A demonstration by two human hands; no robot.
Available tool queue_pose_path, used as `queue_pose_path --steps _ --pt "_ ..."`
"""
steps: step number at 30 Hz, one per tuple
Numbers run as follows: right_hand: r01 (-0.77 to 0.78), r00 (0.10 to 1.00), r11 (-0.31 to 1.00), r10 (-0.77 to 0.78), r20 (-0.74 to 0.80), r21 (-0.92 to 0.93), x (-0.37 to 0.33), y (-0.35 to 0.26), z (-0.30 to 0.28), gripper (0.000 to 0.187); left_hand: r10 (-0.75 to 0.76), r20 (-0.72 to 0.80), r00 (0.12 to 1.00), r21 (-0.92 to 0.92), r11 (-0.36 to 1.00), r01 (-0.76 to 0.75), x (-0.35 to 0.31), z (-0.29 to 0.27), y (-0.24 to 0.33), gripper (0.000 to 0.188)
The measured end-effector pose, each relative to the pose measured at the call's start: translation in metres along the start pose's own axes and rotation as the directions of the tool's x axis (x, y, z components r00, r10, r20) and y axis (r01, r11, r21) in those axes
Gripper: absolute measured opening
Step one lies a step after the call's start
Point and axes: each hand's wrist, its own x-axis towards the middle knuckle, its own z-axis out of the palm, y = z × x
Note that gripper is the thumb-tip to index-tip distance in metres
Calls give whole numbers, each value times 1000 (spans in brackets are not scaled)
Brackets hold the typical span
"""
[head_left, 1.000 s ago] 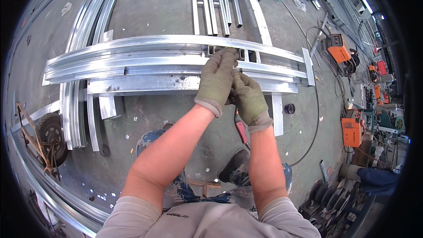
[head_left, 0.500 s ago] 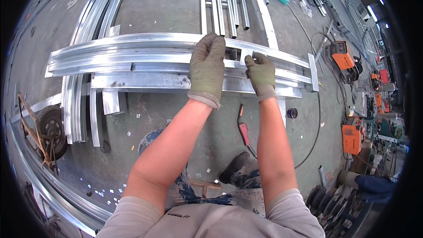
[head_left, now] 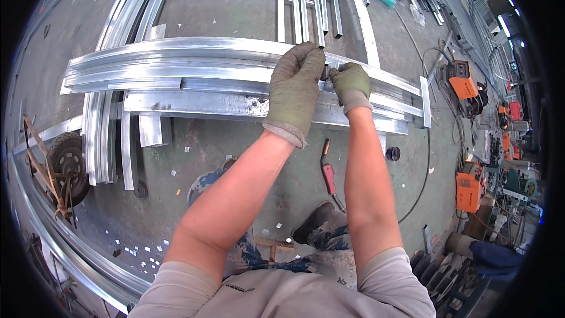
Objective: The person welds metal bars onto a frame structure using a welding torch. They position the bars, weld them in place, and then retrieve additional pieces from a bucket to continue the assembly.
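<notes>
Shiny galvanized metal channels (head_left: 176, 59) lie side by side across a wider metal beam (head_left: 200, 103) with dark spots on it. Over the far channel bends my left hand (head_left: 292, 94), in a dirty green work glove, its fingers curled around the metal; the fingertips are partly hidden. Close by on the right, my gloved right hand (head_left: 352, 85) is closed, thumb and fingers together at the gap between the channels. What it pinches is mostly covered by the glove. A short metal crosspiece (head_left: 425, 102) stands at the channels' right end.
A welding torch (head_left: 328, 178) lies on the floor before me, near a small dark round can (head_left: 393, 153). Orange welding machines (head_left: 462, 80) and cables are at right. More metal profiles (head_left: 130, 15) lie at far left, near a wheeled cart (head_left: 66, 165). Square tubes (head_left: 306, 0) lie ahead.
My left hand has slid right along the channels, closer to my right hand. The gap and light strip between the hands are now mostly covered. The whole view has shifted slightly.
</notes>
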Motion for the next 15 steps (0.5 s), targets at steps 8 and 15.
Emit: queue_pose_path --steps 8,15 --pt "72 995 988 -62 80 -133 23 -3 -8 50 -22 32 999 41 999 21 -2 5 1 39" --pt "82 994 994 -77 73 -69 38 3 -1 40 257 234 938 111 951 -289 32 -26 -38 37"
